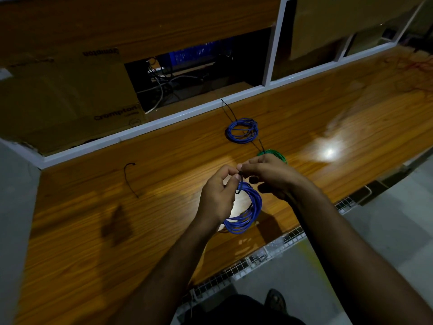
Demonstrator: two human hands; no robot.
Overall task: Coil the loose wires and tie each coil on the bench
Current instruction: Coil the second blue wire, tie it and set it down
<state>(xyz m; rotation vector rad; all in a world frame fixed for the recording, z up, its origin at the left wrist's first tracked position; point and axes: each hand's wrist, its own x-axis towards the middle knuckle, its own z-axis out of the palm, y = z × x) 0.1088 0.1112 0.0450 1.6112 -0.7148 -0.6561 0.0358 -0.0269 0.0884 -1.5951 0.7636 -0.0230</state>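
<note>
A blue wire coil [248, 212] hangs above the wooden bench [93, 231] between my hands. My left hand [219, 195] pinches a thin black tie at the top of the coil. My right hand [269, 177] pinches the same tie from the other side, fingertips meeting those of the left. A second blue coil [242, 130] lies flat on the bench farther back, with a black tie sticking out of it. A green coil [277, 154] lies just behind my right hand, partly hidden by it.
A loose black tie [130, 179] lies on the bench to the left. Tangled red wire [412, 73] sits at the far right end. Cardboard boxes [70, 97] and cables fill the shelf behind the white rail. A wire mesh tray runs along the bench's front edge.
</note>
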